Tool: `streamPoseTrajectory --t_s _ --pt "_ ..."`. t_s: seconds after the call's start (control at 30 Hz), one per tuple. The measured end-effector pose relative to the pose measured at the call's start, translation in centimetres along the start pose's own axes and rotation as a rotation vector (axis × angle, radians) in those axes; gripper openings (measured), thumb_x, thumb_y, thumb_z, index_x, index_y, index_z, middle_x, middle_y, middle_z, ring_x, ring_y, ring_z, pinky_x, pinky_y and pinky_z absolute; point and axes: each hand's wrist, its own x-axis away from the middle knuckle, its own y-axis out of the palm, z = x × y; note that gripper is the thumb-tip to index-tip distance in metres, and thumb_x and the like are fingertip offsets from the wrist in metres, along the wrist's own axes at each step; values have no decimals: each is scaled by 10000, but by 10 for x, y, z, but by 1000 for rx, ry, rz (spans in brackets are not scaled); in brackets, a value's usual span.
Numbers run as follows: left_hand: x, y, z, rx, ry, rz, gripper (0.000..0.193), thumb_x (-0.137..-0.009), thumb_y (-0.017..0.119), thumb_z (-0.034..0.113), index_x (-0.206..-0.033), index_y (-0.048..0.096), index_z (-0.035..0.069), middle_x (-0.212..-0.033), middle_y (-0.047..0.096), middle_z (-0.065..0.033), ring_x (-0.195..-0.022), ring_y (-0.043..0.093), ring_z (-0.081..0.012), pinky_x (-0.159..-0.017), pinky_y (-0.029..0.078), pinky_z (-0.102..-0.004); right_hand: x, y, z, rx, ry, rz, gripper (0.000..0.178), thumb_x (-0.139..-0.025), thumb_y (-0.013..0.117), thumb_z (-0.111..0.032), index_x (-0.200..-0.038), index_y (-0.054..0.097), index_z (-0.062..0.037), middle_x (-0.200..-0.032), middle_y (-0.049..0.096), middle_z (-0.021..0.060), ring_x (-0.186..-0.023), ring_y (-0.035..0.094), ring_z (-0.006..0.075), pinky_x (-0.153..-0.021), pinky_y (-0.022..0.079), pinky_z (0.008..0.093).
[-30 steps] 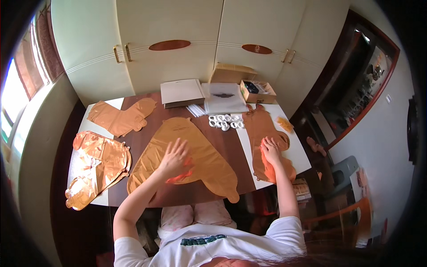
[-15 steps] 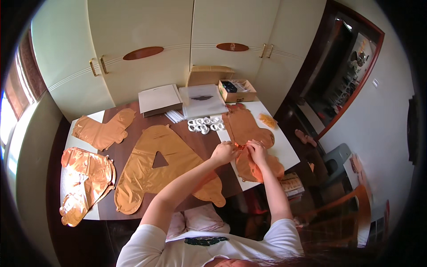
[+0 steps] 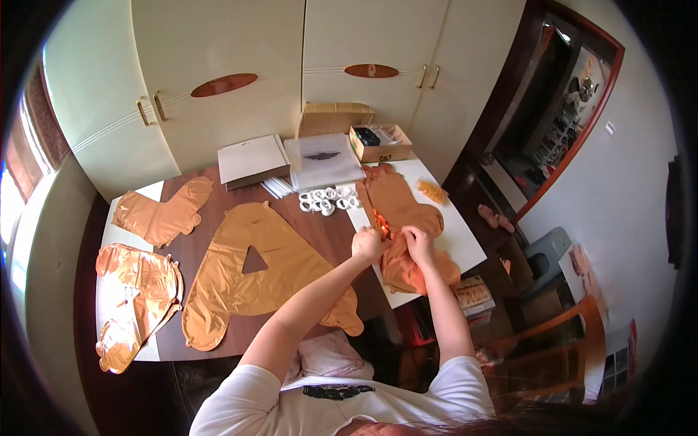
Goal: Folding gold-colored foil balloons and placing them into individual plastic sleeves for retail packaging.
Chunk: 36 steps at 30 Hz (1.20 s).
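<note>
My left hand (image 3: 368, 244) is closed in a fist on a crumpled, see-through orange piece (image 3: 404, 264), perhaps thin plastic or fabric. My right hand (image 3: 418, 245) pinches the same piece a short way to the right. A shiny orange strip (image 3: 382, 222) sticks up beside the left fingers. Both hands are over a flat copper-coloured foil balloon (image 3: 396, 196) on the table's right part; its lower half is partly covered. To the left lies a large A-shaped foil balloon (image 3: 283, 269), flat and uninflated.
Two more flat foil balloons, a dull one (image 3: 163, 211) and a shiny one (image 3: 149, 276), lie at the table's left. Behind are white rings (image 3: 327, 200), white sticks (image 3: 277, 187), a white box (image 3: 253, 161), a clear sleeve (image 3: 323, 163), an open carton (image 3: 380, 144) and a yellowish bundle (image 3: 432, 192).
The hands have shifted slightly, still holding the orange piece. The shiny orange strip now stands up clearer by the left fingers. The whole view has moved a little.
</note>
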Motion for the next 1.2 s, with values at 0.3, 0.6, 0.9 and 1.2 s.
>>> streamPoseTrajectory --t_s 0.3,0.6,0.9,1.2 --pt "-1 1 -5 24 14 -21 341 -786 622 384 -874 671 58 -942 637 -115 -929 579 -292 -823 473 -387 -5 -5 2 -110 193 -15 141 -865 572 -133 -850 631 -5 -775 657 121 -733 642 223 -672 484 311" --pt "14 -10 16 -135 50 140 284 -764 631 262 -985 627 85 -1115 544 -114 -1058 508 -257 -881 433 -387 -11 -15 7 -200 396 46 125 -868 547 -103 -862 596 13 -780 615 93 -736 551 152 -700 440 289" --pt "0 4 -15 -456 637 -20 322 -871 457 235 -1163 550 139 -1281 503 -82 -1273 389 -265 -1067 262 -432 -51 -38 25 -329 587 122 182 -913 496 -128 -995 609 -11 -889 625 54 -814 557 136 -725 451 278" --pt "2 3 -7 -352 505 -152 334 -893 442 230 -1215 506 165 -1344 445 -105 -1305 346 -293 -1032 275 -521 -130 -175 -11 -862 348 426 208 -934 477 -133 -1085 556 -14 -976 591 36 -849 566 128 -719 463 236"
